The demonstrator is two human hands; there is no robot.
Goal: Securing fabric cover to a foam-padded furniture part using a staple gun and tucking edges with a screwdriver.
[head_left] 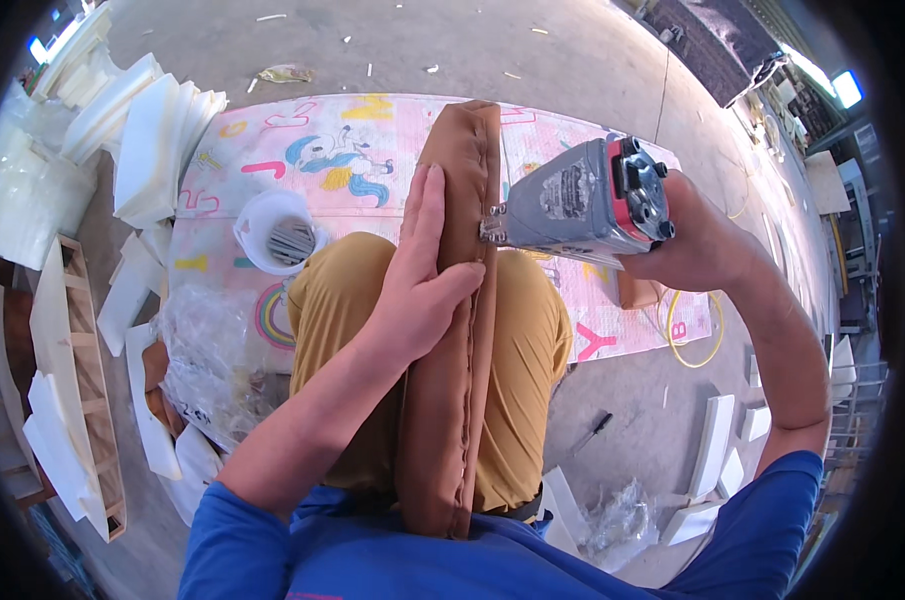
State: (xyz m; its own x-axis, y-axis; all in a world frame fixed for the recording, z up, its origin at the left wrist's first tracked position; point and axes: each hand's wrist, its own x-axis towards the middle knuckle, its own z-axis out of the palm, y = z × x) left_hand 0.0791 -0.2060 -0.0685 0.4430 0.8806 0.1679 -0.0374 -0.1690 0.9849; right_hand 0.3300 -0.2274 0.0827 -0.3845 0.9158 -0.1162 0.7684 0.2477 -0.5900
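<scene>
A long, narrow brown upholstered piece (442,400) lies lengthwise over my lap, its puckered seam running down the right side. My left hand (424,290) holds it near the middle, fingers along its left face and thumb across the top to the seam. My right hand (687,240) is closed around a grey pneumatic staple gun (562,195) with a black and red end cap. The gun's metal nose touches, or nearly touches, the seam edge beyond my left thumb. The gun's grip is hidden by my right hand.
A patterned play mat (242,180) spreads beneath, holding a white bucket (257,225) of metal strips. A yellow hose (717,340) curls at right. Foam slabs (157,140), clear plastic (207,350) and a wooden frame (84,370) crowd the left. A dark-handled tool (600,424) lies on the floor.
</scene>
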